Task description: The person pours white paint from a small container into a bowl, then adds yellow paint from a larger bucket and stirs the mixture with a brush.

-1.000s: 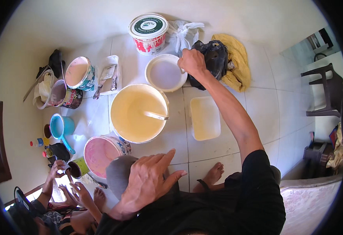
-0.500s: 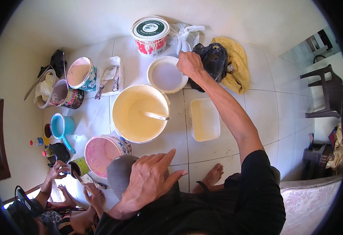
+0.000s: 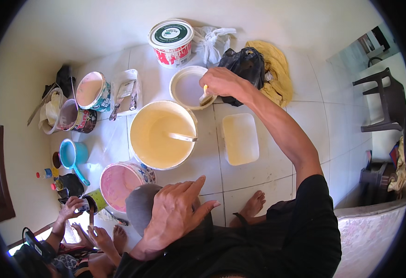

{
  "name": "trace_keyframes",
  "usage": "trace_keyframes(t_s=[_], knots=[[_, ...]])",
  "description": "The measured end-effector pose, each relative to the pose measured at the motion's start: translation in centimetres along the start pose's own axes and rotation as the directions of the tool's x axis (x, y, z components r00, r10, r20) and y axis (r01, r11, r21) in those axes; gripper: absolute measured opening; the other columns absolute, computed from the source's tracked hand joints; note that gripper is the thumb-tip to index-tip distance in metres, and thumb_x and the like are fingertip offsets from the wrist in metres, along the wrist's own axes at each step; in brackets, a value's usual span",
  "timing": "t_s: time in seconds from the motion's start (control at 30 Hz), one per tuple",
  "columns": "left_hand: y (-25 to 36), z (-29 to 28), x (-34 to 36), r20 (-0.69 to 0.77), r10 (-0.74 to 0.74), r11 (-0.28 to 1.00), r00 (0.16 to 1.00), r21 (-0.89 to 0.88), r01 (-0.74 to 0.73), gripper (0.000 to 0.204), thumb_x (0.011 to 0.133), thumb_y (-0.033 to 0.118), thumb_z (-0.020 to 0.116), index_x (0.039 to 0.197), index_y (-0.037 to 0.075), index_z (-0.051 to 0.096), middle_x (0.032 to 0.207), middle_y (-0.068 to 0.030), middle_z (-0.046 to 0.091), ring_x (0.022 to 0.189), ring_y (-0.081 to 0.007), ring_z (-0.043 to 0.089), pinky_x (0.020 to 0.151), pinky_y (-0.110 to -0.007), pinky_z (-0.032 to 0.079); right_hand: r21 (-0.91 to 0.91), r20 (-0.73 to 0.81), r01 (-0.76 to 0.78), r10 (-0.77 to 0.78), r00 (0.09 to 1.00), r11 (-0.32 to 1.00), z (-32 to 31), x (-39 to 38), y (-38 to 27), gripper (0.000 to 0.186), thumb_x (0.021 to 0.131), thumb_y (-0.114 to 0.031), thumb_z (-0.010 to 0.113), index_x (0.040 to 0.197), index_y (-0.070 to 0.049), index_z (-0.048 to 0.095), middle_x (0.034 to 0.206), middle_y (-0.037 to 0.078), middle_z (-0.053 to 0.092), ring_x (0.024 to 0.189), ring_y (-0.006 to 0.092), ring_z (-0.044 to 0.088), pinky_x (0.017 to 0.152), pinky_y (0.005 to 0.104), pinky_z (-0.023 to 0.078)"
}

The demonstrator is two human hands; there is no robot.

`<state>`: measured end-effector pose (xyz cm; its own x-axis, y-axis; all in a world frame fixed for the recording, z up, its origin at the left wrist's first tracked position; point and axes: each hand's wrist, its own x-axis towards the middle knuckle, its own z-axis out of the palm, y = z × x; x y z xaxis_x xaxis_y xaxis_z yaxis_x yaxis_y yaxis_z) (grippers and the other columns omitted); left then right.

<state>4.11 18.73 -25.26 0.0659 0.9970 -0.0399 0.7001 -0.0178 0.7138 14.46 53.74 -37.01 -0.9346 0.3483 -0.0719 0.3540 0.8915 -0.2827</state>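
Observation:
My right hand (image 3: 222, 82) reaches far out and is closed around a small pale-handled tool, its tip at the right rim of a shallow white round lid (image 3: 184, 88) on the floor. A large bucket of cream paint (image 3: 159, 134) with a stirring stick (image 3: 182, 137) lying in it stands just in front of the lid. My left hand (image 3: 175, 215) lies flat with its fingers spread on my grey-clad knee (image 3: 138, 206), holding nothing.
A bucket of pink paint (image 3: 119, 181), a white rectangular tub (image 3: 240, 139), a closed green-lidded tub (image 3: 171, 36), a pink-filled bucket (image 3: 91, 89), a blue scoop (image 3: 71, 155), black and yellow cloths (image 3: 270, 69). Another person's hands (image 3: 73, 206) hold a small can at lower left.
My right hand has dropped slightly onto the lid's right rim and turned, so the tool's tip now shows. The other person's hands have shifted a little. My left hand has stayed put.

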Motion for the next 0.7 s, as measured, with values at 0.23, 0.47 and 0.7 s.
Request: trace_keyframes(t_s=[0.23, 0.47, 0.7], knots=[[0.4, -0.3, -0.1, -0.004, -0.013, 1.000, 1.000, 0.006, 0.013, 0.053, 0.082, 0.034, 0.082, 0.119, -0.002, 0.069, 0.075, -0.0055, 0.068, 0.070, -0.0264, 0.068, 0.069, -0.038, 0.053, 0.048, 0.066, -0.025, 0.022, 0.998, 0.999, -1.1, 0.5, -0.1, 0.025, 0.071, -0.007, 0.076, 0.096, -0.005, 0.077, 0.091, 0.020, 0.074, 0.090, 0.0386, 0.070, 0.078, 0.0477, 0.055], [0.7, -0.4, 0.0, 0.009, -0.025, 1.000, 1.000, 0.014, 0.025, 0.052, 0.082, 0.034, 0.082, 0.118, -0.001, 0.069, 0.075, -0.0063, 0.068, 0.071, -0.0277, 0.068, 0.069, -0.039, 0.053, 0.039, 0.108, -0.030, 0.026, 0.994, 0.999, -1.0, 1.2, 0.5, 0.023, 0.070, -0.007, 0.077, 0.094, -0.006, 0.078, 0.089, 0.019, 0.074, 0.089, 0.0384, 0.071, 0.078, 0.0460, 0.055], [0.6, -0.4, 0.0, 0.004, -0.017, 1.000, 1.000, 0.004, 0.017, 0.052, 0.083, 0.033, 0.082, 0.118, -0.002, 0.069, 0.076, -0.0076, 0.069, 0.071, -0.0290, 0.068, 0.069, -0.039, 0.053, 0.117, -0.083, -0.207, 0.217, 0.973, 0.971, -2.1, 0.9, 0.8, 0.023, 0.072, -0.016, 0.075, 0.091, -0.003, 0.077, 0.094, 0.023, 0.074, 0.089, 0.0385, 0.072, 0.079, 0.0456, 0.057]])
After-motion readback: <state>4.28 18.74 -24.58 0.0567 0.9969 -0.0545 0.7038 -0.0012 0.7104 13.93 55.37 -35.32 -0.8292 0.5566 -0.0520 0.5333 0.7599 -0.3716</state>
